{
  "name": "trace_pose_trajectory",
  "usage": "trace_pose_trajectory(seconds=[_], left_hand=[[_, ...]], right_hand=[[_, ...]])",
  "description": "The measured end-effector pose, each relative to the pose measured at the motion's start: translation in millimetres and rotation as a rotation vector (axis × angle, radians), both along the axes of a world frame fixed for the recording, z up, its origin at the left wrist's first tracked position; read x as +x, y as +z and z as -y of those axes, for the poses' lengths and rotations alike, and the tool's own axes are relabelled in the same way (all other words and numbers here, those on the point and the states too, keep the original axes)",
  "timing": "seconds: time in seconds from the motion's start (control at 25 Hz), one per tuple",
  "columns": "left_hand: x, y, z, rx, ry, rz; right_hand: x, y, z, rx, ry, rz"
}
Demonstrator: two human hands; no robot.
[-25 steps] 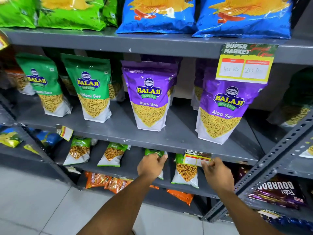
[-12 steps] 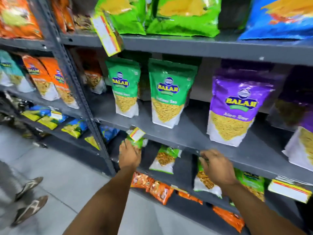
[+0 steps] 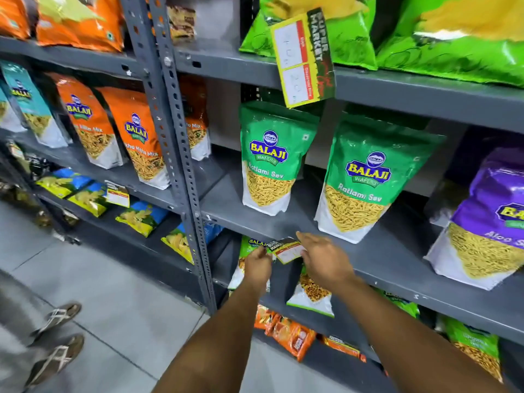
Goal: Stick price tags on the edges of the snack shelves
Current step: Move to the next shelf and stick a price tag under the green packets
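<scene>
We have two Ratlami Sev pouches (image 3: 268,160) (image 3: 365,180) standing side by side on the middle shelf (image 3: 377,256), an Aloo Sev pouch (image 3: 487,219) to their right. A price tag (image 3: 286,250) sits at that shelf's near edge, between our left hand (image 3: 256,263) and right hand (image 3: 323,258). Another tag (image 3: 303,56) hangs from the shelf above. Left of the upright post (image 3: 175,131) stand mix pouches (image 3: 141,137).

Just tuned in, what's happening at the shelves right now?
A person is fixing a price tag to the front edge of the grey shelf under the green Ratlami Sev packs. The left hand pinches the tag's left end; the right hand presses its right side. The tag sits tilted, not yet flat.
</scene>
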State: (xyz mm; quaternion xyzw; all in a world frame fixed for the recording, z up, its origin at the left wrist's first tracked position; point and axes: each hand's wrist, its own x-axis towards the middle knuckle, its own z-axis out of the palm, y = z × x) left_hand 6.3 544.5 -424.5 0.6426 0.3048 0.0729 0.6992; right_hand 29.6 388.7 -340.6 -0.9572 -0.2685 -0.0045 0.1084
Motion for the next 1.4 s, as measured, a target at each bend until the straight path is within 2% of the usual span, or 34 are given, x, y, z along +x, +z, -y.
trace_pose_trajectory(seconds=[0.12, 0.28, 0.4, 0.48, 0.68, 0.84, 1.0, 1.4], left_hand=[[6, 3, 1, -0.131, -0.010, 0.029], [10, -8, -6, -0.191, 0.057, 0.047], [-7, -3, -16, -0.015, 0.041, 0.085], [-16, -5, -29, 0.157, -0.068, 0.126], [-6, 1, -50, 0.486, -0.226, 0.048], [9, 5, -54, 0.727, -0.318, -0.010], [13, 6, -56, 0.823, -0.328, -0.044], [9, 29, -55, 0.855, -0.280, -0.006]], right_hand=[[2, 2, -19, 0.018, 0.009, 0.051], [3, -2, -30, 0.006, -0.007, 0.149], [-10, -24, -27, 0.251, -0.137, 0.012], [-18, -39, -26, 0.339, -0.223, -0.091], [-13, -51, -30, 0.407, -0.377, -0.168], [-10, -53, -33, 0.359, -0.485, -0.173], [-14, -51, -38, 0.346, -0.518, -0.124], [-15, -47, -38, 0.505, -0.556, -0.065]])
